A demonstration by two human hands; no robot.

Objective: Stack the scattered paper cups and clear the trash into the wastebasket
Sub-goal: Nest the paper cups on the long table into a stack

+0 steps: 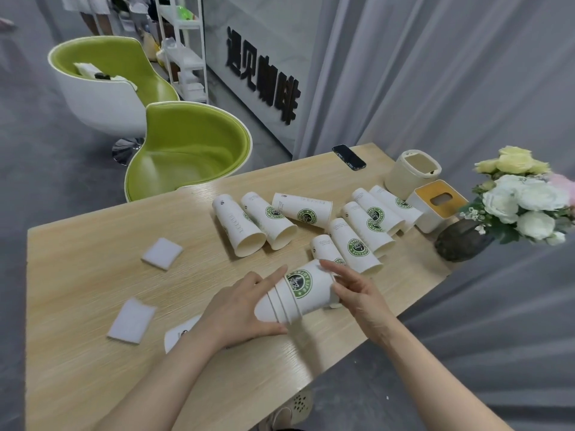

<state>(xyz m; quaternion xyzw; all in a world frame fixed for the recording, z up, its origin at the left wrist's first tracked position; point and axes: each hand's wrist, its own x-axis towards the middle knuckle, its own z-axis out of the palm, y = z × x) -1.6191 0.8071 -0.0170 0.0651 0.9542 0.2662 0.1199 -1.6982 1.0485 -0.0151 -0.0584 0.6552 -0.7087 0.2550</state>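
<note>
A nested stack of white paper cups [298, 290] with green logos lies on its side between my hands, just above the wooden table [77, 353]. My left hand [239, 309] grips the stack's rim end from the left. My right hand [351, 290] holds its base end, fingers curled round it. Several single cups lie tipped over behind: a left group [252, 231] and a right group [367, 225]. One more cup [179, 334] lies under my left wrist. Two folded white napkins [162, 253] [132, 320] lie at the left. The small cream wastebasket [412, 172] stands at the back right.
A white tissue box [435, 203] with a yellow top sits beside the wastebasket. A dark vase of white flowers [463, 241] stands at the table's right edge. A black phone [348, 157] lies at the far edge. Two green chairs [186, 150] stand beyond the table.
</note>
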